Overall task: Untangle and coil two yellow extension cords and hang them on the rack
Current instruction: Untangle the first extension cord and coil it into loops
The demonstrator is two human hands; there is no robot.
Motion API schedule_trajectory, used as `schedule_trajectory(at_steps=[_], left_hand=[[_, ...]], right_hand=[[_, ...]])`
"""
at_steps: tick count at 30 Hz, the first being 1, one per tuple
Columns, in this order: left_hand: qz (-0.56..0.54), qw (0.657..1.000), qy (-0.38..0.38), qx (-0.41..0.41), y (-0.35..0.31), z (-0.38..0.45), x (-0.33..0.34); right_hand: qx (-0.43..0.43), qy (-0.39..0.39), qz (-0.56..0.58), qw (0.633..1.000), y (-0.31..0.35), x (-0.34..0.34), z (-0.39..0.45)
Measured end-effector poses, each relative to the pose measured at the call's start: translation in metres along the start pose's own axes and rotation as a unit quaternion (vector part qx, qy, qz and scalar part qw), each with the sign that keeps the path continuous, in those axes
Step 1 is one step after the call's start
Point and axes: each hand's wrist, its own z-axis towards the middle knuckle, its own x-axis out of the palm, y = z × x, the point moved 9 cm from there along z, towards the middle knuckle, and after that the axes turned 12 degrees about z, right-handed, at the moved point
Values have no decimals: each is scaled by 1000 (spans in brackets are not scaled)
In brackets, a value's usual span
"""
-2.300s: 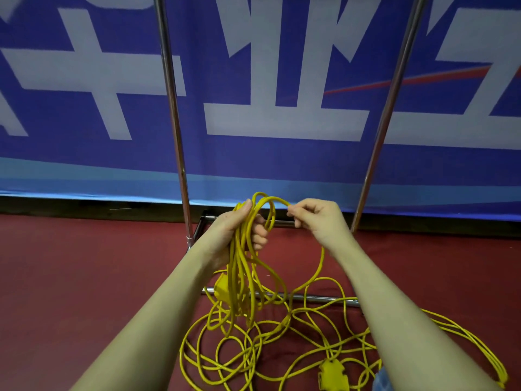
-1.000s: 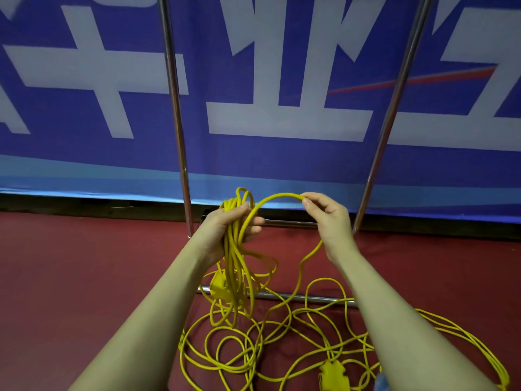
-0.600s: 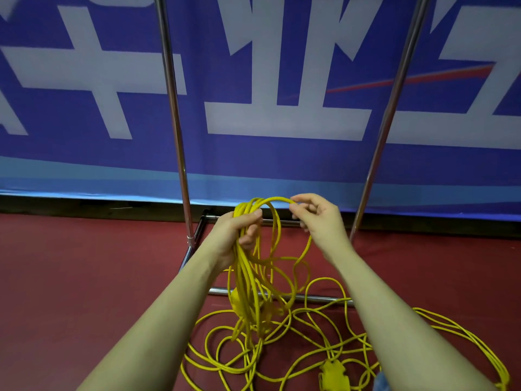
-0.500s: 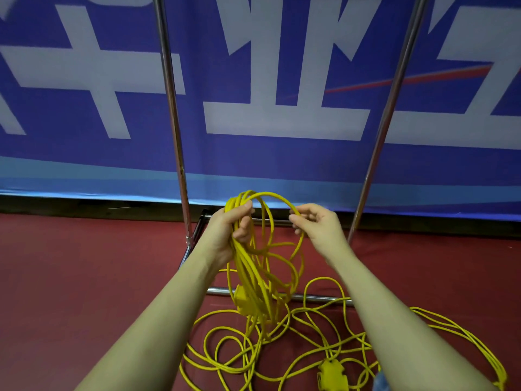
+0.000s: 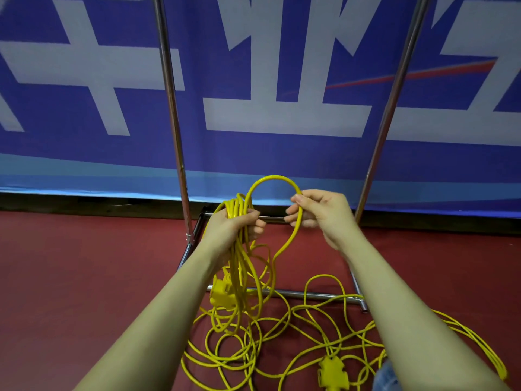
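Observation:
My left hand [image 5: 231, 225] grips a bundle of yellow cord loops [image 5: 239, 266] that hang down to a yellow socket block [image 5: 221, 296]. My right hand [image 5: 318, 211] pinches a fresh loop of the same yellow cord [image 5: 270, 180] arching up between both hands. More yellow cord lies tangled on the red floor [image 5: 310, 328], with a second yellow socket block [image 5: 332, 373] near the bottom edge. The chrome rack's two upright poles [image 5: 172, 108] [image 5: 394, 88] rise behind my hands; its top bar is out of view.
The rack's base bars [image 5: 310, 294] lie on the red floor under the loose cord. A blue banner with white characters [image 5: 267, 114] covers the wall just behind the rack. Cord loops spread to the right past my forearm [image 5: 479, 348].
My right hand has drawn out another loop and moved slightly right, away from the left hand. The left hand keeps its grip on the coil.

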Motion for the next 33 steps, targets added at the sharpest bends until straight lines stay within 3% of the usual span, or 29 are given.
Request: schedule_trajectory(at_steps=[3, 11, 21, 24, 29, 33], left_hand=[[14, 999, 35, -19, 8, -3, 3], [59, 989, 138, -15, 16, -11, 23], [60, 979, 192, -42, 14, -21, 50], [44, 986, 159, -36, 8, -21, 49], [-77, 995, 52, -34, -1, -10, 32], [-152, 988, 12, -3, -17, -2, 16]], right_hand=[[21, 33, 26, 999, 4, 13, -5], [48, -32, 172, 983, -9, 10, -2], [14, -52, 190, 980, 1, 5, -3], [-7, -62, 167, 984, 4, -3, -3], [-10, -94, 55, 994, -7, -17, -6], [28, 38, -105, 993, -33, 5, -12]])
